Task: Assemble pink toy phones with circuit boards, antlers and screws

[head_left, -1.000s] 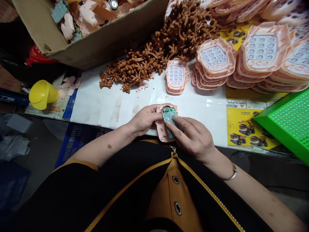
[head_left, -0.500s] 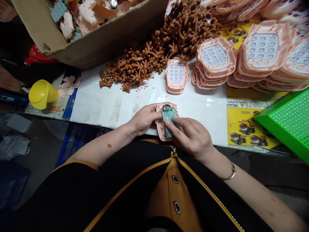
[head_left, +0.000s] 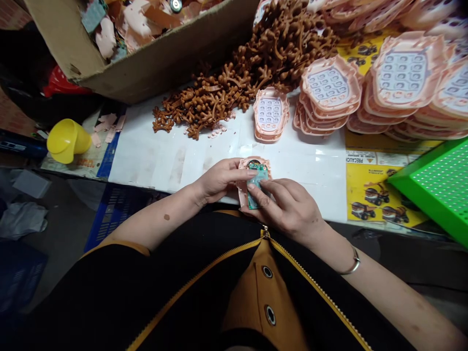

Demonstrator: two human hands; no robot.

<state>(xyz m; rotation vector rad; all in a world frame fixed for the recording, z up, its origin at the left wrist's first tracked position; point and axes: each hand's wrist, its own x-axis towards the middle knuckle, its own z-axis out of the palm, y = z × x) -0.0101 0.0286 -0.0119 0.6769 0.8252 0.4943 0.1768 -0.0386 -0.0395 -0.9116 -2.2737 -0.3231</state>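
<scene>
My left hand (head_left: 215,181) grips the left edge of a pink toy-phone shell (head_left: 244,187) held at the near edge of the white table (head_left: 153,158). A green circuit board (head_left: 256,176) lies inside the shell. My right hand (head_left: 288,207) has its fingers curled over the shell from the right, with fingertips pressed on the board. Both hands are closed on the shell.
Stacks of pink phone shells (head_left: 329,92) fill the back right, one small stack (head_left: 269,114) just beyond my hands. A heap of brown plastic parts (head_left: 237,83) lies behind. A cardboard box (head_left: 153,53) stands back left, a yellow cup (head_left: 68,140) left, a green crate (head_left: 438,187) right.
My right fingers have slid a little further over the board, covering more of it. The left thumb has stretched toward the board's top. The shell stays in place.
</scene>
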